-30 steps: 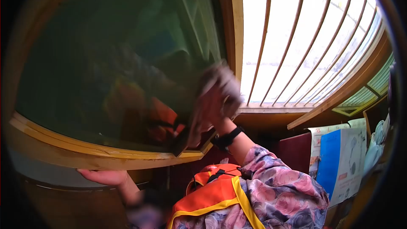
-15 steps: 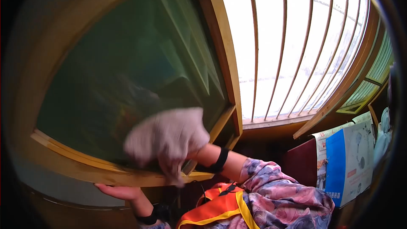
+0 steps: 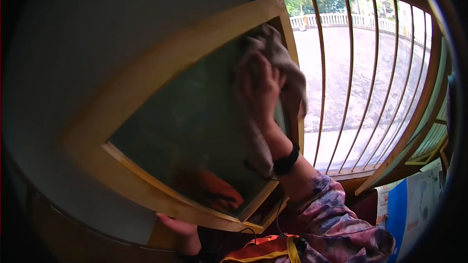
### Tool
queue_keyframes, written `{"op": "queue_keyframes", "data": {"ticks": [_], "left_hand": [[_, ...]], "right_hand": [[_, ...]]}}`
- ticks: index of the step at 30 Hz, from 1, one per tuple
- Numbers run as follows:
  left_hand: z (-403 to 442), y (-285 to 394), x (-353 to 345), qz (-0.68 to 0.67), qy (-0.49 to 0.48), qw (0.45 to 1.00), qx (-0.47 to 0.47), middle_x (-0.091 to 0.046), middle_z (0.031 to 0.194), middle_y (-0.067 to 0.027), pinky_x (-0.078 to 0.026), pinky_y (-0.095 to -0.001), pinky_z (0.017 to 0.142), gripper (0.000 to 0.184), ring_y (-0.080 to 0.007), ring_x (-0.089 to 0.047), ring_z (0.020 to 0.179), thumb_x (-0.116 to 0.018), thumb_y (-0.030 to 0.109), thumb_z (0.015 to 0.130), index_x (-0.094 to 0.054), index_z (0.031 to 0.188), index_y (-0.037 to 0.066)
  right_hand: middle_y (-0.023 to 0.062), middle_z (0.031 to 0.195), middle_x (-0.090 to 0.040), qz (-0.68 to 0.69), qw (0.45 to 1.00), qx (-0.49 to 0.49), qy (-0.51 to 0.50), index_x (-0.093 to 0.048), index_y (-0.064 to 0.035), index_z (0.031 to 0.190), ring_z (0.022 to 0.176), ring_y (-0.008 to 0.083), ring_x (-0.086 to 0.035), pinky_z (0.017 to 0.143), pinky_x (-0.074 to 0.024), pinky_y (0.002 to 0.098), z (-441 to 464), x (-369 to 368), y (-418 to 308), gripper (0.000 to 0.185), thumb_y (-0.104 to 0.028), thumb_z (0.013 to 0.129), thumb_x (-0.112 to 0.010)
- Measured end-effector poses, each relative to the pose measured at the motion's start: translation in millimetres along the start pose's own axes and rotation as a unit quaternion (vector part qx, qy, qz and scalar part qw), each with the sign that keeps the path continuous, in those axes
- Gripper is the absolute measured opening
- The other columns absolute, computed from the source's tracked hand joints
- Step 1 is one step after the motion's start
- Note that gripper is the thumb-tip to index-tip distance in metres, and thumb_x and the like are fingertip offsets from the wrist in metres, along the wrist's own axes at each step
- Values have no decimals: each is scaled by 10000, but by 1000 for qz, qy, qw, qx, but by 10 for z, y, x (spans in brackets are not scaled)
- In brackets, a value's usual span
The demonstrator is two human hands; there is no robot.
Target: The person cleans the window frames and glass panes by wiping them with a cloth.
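A wooden-framed window sash (image 3: 131, 175) with a dark glass pane (image 3: 180, 112) stands swung open in front of me. My right hand (image 3: 263, 85) presses a pale, greyish-pink cloth (image 3: 285, 58) to the glass near the upper right corner. Part of the cloth hangs down along my forearm, and its edge overlaps the frame. Below, my left hand (image 3: 180, 226) grips the sash's bottom rail, with some of its fingers hidden by the wood. A reflection with orange in it shows low in the pane.
Vertical window bars (image 3: 348, 78) fill the opening at right, with a paved yard and white balustrade (image 3: 336, 19) outside. A blue-and-white printed box (image 3: 412, 209) stands at lower right. A grey wall (image 3: 73, 58) lies left of the sash.
My right hand has carried the cloth from the pane's bottom up to its upper right corner. The view has shifted, showing the sash's top edge. My left hand stays at the bottom rail.
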State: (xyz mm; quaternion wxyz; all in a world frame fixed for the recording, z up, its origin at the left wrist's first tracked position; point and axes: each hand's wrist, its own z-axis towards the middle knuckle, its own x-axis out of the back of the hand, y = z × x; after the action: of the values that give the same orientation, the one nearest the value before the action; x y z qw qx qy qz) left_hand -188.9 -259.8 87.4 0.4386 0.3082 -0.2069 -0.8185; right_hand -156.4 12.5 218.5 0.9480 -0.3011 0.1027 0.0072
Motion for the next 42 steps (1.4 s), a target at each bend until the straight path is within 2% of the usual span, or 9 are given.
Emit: {"op": "queue_keyframes", "data": {"ticks": [8, 17, 22, 24, 27, 30, 35, 39, 42], "left_hand": [[101, -160, 203, -218, -133, 963, 89, -401, 1244, -122, -318, -393, 964, 557, -249, -394, 1147, -270, 456, 887, -338, 1253, 42], [109, 131, 97, -275, -20, 942, 188, -466, 1164, -102, -422, -376, 860, 527, -228, -493, 1029, -316, 456, 886, -381, 1221, 55], [311, 273, 270, -357, -35, 908, 217, -474, 1169, -95, -415, -379, 866, 534, -233, -494, 1034, -323, 466, 885, -388, 1226, 61], [498, 310, 255, -395, -61, 889, 224, -477, 1171, -92, -413, -380, 868, 537, -235, -494, 1037, -326, 470, 885, -391, 1228, 64], [769, 290, 229, -468, -106, 846, 232, -482, 1174, -88, -409, -382, 872, 541, -238, -494, 1040, -330, 477, 884, -396, 1231, 67], [845, 237, 285, -403, -72, 888, 211, -517, 1102, -89, -438, -378, 823, 462, -236, -527, 971, -320, 402, 897, -422, 1192, 60], [779, -85, 859, -371, -98, 887, 257, -539, 1086, -84, -445, -361, 812, 442, -222, -535, 961, -362, 378, 900, -456, 1163, 36], [938, 153, 758, -355, -71, 894, 264, -546, 1060, -84, -447, -357, 804, 415, -217, -540, 942, -360, 346, 900, -465, 1143, 26], [1012, 252, 745, -352, -68, 894, 269, -551, 1041, -84, -449, -354, 798, 395, -213, -544, 927, -360, 322, 900, -471, 1127, 19]], "right_hand": [[73, 951, -498, 163, 822, 461, -291, -541, -108, 1036, 936, 267, -444, 826, -348, 429, -1685, 302, -157, 369, -230, 693, -597], [44, 961, -515, 318, 879, 306, -180, -573, -159, 1061, 972, 272, -451, 793, -347, 454, -287, -115, -1953, 416, -222, 649, -573], [28, 1040, -543, 188, 855, 450, -180, -567, -120, 1099, 1076, 162, -450, 789, -363, 359, -885, 72, -1653, 438, -156, 662, -573], [27, 1126, -518, 362, 766, 137, -514, -538, -114, 1137, 1104, 172, -442, 805, -381, 336, -1139, 309, -1226, 411, -152, 729, -550], [48, 1235, -459, 472, 561, -110, -672, -431, -99, 1239, 1137, 207, -424, 915, -358, 291, -2051, 625, -508, 423, -232, 840, -477], [40, 1228, -463, 435, 517, -181, -714, -421, -108, 1244, 1108, 188, -452, 888, -383, 308, -2999, 500, -48, 457, -293, 827, -440], [17, 929, -537, 135, 736, 359, -558, -562, -152, 1028, 819, 218, -548, 634, -421, 394, -1580, 233, -1242, 349, -336, 734, -530], [56, 876, -552, 62, 888, 380, -251, -594, -216, 994, 769, 241, -516, 684, -387, 382, -742, -231, -2065, 333, -326, 683, -549], [58, 966, -552, 152, 877, 395, -230, -579, -171, 1039, 812, 203, -532, 703, -412, 361, -746, -374, -2177, 332, -269, 724, -531]]}}
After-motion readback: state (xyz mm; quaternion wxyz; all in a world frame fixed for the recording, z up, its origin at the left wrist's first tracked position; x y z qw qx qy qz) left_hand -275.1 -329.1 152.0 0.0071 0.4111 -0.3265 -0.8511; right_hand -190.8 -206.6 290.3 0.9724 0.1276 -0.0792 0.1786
